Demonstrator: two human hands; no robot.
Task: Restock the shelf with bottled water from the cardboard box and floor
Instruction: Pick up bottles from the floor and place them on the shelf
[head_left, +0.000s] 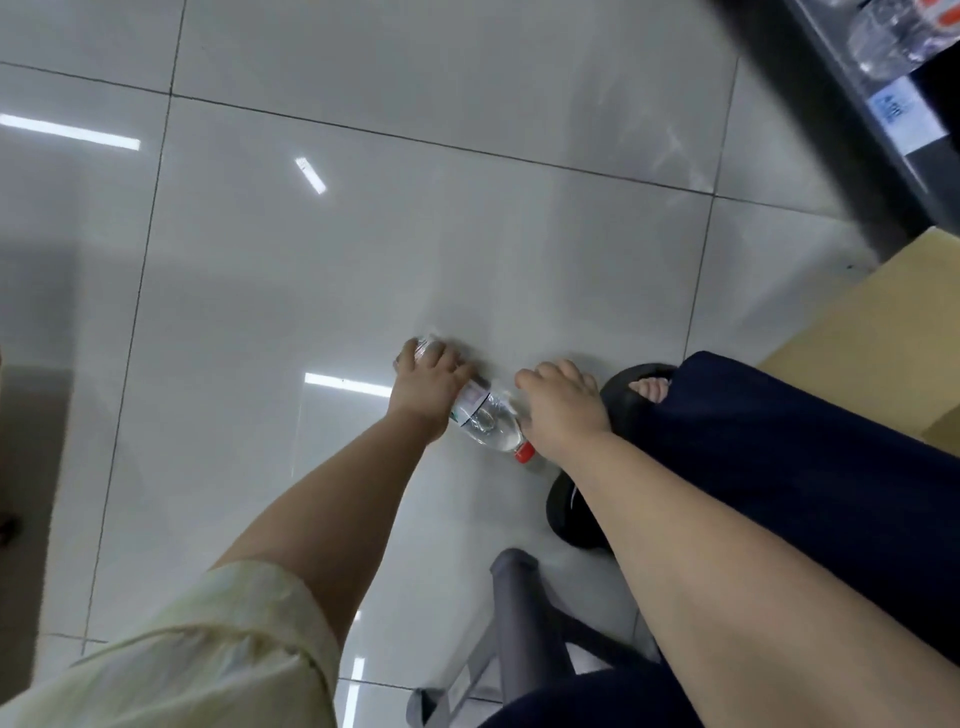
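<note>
1 bottle (483, 415) lies flat on the floor (363, 234), base far-left, red cap (524, 453) near-right | left hand (431, 384) curls over the base half | right hand (561, 410) curled against the neck end, grip unclear | shelf (883, 130) far right.

The bottle (493, 423) was clear, with a red cap (524, 453) and a white label (470, 399) edged in teal. The floor (363, 234) was glossy pale grey tile crossed by dark grout lines. The cardboard box (857, 353) was tan, the trousers (779, 467) navy, the sandal (621, 400) black, the sleeve (208, 654) pale cream and the shelf (841, 119) dark grey.
</note>
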